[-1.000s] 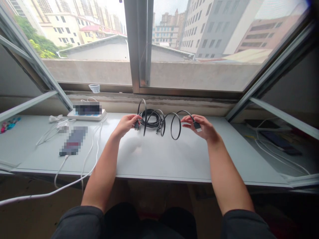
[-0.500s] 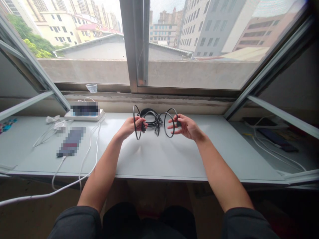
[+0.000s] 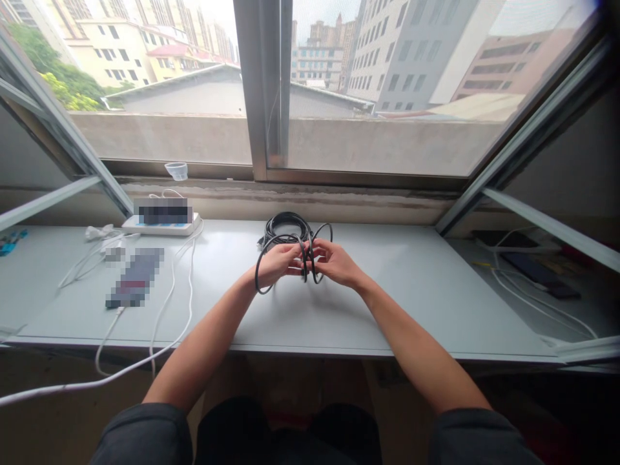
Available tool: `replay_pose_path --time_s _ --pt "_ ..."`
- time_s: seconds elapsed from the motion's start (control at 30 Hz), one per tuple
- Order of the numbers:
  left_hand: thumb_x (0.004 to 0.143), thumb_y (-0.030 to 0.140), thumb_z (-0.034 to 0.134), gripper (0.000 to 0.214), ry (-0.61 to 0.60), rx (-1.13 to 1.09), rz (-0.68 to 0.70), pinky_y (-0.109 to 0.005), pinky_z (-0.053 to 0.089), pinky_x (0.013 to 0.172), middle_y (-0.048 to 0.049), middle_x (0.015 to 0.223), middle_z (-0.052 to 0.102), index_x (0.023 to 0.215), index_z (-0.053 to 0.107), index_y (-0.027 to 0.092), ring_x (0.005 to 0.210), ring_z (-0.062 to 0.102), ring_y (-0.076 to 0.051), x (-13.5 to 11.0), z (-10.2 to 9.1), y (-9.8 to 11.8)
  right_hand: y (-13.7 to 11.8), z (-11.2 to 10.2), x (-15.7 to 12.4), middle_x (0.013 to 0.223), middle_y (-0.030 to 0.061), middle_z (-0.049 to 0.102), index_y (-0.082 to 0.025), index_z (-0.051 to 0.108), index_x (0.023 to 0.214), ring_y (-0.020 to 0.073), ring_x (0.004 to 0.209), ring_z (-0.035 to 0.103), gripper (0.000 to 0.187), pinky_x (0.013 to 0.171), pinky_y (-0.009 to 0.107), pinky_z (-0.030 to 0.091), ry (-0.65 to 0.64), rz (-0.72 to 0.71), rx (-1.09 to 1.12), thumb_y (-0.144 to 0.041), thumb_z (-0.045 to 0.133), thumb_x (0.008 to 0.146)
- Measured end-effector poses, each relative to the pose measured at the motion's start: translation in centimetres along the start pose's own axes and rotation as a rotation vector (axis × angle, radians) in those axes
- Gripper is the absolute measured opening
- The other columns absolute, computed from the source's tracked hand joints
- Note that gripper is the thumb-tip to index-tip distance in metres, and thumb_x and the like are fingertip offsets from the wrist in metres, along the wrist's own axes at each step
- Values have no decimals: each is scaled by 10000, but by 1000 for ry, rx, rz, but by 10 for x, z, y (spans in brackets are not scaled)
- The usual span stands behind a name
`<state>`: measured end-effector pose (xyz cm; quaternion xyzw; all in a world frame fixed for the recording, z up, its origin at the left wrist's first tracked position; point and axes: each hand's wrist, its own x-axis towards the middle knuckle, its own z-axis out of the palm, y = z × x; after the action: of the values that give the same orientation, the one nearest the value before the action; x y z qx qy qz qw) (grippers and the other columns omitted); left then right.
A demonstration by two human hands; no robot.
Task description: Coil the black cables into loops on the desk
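Note:
My left hand (image 3: 277, 263) and my right hand (image 3: 335, 263) meet over the middle of the grey table (image 3: 310, 303), fingertips together. Both are closed on a black cable (image 3: 262, 261) that curls in loops around them. A loop hangs left of my left hand and another arcs above my right hand. Behind my hands a coiled bundle of black cable (image 3: 287, 227) lies on the table near the window sill. The cable ends are hidden between my fingers.
On the left lie a white power strip (image 3: 159, 223), a phone (image 3: 134, 278) and white cables (image 3: 169, 303) that trail off the table's front edge. A small plastic cup (image 3: 176, 170) stands on the window sill. More cables and a dark device (image 3: 537, 271) lie at the right.
My hands have come together from about a forearm's width apart, bringing the two cable ends to the middle. The stretched spiral of cable has bunched into tighter loops.

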<state>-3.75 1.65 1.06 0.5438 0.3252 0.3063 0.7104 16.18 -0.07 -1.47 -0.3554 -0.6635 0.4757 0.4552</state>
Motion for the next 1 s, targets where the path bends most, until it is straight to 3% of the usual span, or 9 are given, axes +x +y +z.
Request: replay_pose_path --time_s 0.13,0.3,0.37,0.47,0.57,0.67,0.77,0.87,1.0 --pt "781 619 829 554 -116 48 18 -260 493 734 -75 882 691 964 736 104 754 625 -120 -1 -5 4 -7 0 -2 1095 32 662 -243 608 1108 138 743 622 619 595 261 528 48 95 2 -481 943 645" --pt "856 571 769 469 -181 276 91 -244 440 635 -52 780 658 909 726 108 692 596 -123 -5 -22 13 -20 -19 -6 824 16 661 -189 675 953 115 627 543 451 564 259 472 -7 204 -110 -563 846 768" --pt "902 561 713 448 -80 338 141 -259 470 667 -53 804 666 964 726 118 717 622 -137 -4 -32 15 -21 -32 -6 656 -10 582 -180 678 854 111 565 488 431 518 258 418 75 222 -170 -591 803 809" --pt "941 534 653 394 275 395 221 -273 486 661 -43 775 659 966 694 143 699 646 -153 2 -45 16 -16 -49 -4 570 -26 501 -200 632 769 110 504 427 429 456 261 364 287 158 -115 -598 782 826" --pt "979 540 576 383 492 361 267 -267 488 627 -60 782 682 937 649 167 748 694 -183 6 -49 17 -11 -57 -1 675 4 554 -225 598 740 140 611 523 396 503 256 466 488 74 12 -558 799 810" --pt "988 611 525 444 455 293 266 -256 501 589 -82 850 713 983 603 174 806 733 -206 4 -38 17 -6 -47 3 1078 51 669 -224 568 741 194 972 644 368 758 300 606 544 30 172 -491 819 786" --pt "918 618 654 479 430 346 277 -234 492 534 -79 936 718 1091 547 184 765 723 -185 2 -23 10 -2 -27 5 1399 63 605 -212 480 731 246 1191 612 443 881 384 624 533 39 309 -486 825 771" --pt "846 404 778 460 460 437 285 -240 500 525 -60 961 707 1158 513 195 699 686 -159 6 -13 0 3 -11 7 1414 80 617 -215 435 736 256 1206 614 480 880 401 622 526 55 331 -505 816 782" --pt "874 189 569 305 423 399 236 -286 528 598 -37 908 705 1163 472 199 713 700 -179 10 -12 -7 7 -8 10 1334 53 649 -238 466 851 211 1058 688 440 780 332 605 554 83 369 -460 833 749"
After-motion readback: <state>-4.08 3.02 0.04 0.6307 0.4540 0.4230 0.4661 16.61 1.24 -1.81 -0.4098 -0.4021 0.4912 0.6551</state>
